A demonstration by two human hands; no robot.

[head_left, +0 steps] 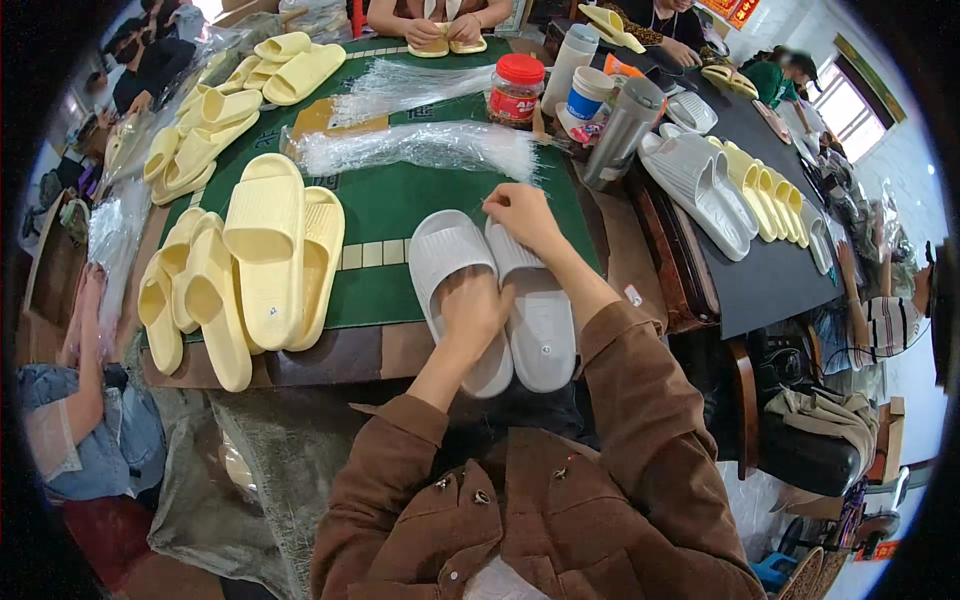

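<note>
We're looking at a pair lying square in front of the body: the left grey slipper [450, 246] and the right grey slipper [544, 340] are sitting side by side, long axes running away from us, toes pointing across the table, heels reaching its near edge. The left hand [474, 308] is dipping into the left one's opening just behind the strap, fingertips hidden, so we can't tell whether they're gripping. The right hand [521, 216] is hovering over the other's toe end, thumb and fingers bunching together; whether they're pinching a strand, we can't tell. So the hands are working apart, the left nearer the heels, the right farther out. Underneath, a green mat [385, 205] is covering the table; yellow slippers [265, 235] are crowding its left, clear plastic strands [420, 150] are lying beyond, and a red-lidded jar [516, 92] is standing far right. Across, a co-worker's hands [466, 30] are handling more footwear.
</note>
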